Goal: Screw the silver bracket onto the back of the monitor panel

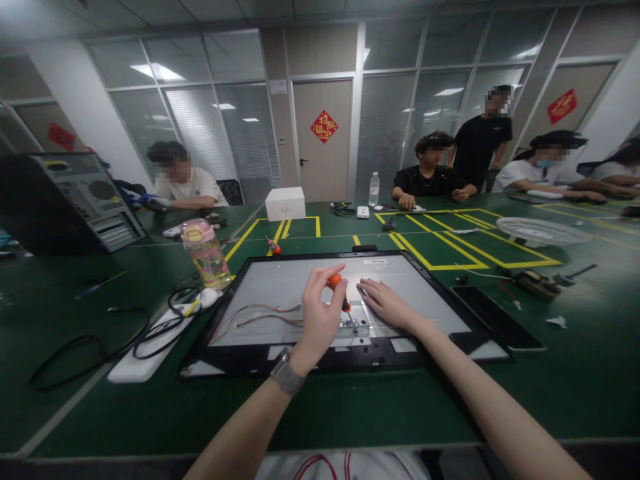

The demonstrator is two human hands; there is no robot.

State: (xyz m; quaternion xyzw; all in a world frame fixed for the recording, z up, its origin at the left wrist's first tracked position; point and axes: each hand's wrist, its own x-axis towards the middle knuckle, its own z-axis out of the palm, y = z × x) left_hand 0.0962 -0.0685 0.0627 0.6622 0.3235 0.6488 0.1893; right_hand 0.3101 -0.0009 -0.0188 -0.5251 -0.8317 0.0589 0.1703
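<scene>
Forearms point(255, 427) slanting inward from the near side, with a grey-banded watch point(287, 373) on the left wrist. Flat on the green tabletop point(380, 413), a black-framed panel point(270, 287), long axis left to right, roughly along the near edge. Above its near half, mid-width, an orange-and-black screwdriver point(347, 305), long axis steep, tip down and slightly rightward at a metal bracket point(357, 327), butt up and leaning left; exact contact too small to tell. Left grip point(320, 313) closed around the handle, thumb and forefinger bent about it, wrist below. Right grip point(384, 301) open, palm down, fingers stretched forward-left on the panel. Beyond the far frame, a red-handled tool point(273, 247), then a white box point(286, 205); farther still, seated people point(434, 175).
</scene>
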